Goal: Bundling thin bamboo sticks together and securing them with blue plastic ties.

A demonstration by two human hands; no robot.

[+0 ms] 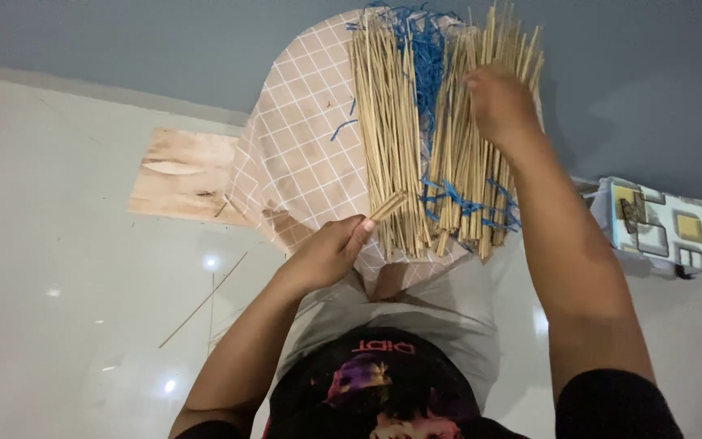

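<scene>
Working surface: your round board (298,154) with the pink checked cover carries two heaps of thin bamboo sticks and sits in the middle of the scene, its far edge against the grey wall (164,41).
Left room: you have open white floor (58,268) on the left, with a plywood piece (184,175) lying flat just beside the board and one loose stick (203,301) on the tiles nearer you.
Right room: a small patterned box (668,228) stands on the floor well apart from the board, past your right forearm.
Stick heaps: the left heap (387,130) and the right heap (481,138) run from far to near, with tangled blue string (426,65) between them and across the near end of the right heap.
Left hand: your left hand (327,254) is at the board's near edge, fingers curled closed on a small bundle of sticks (387,206) whose tip angles up to the near end of the left heap.
Right hand: your right hand (499,104) rests on the far part of the right heap, fingers bent down into the sticks; you cannot tell whether it has any pinched.
</scene>
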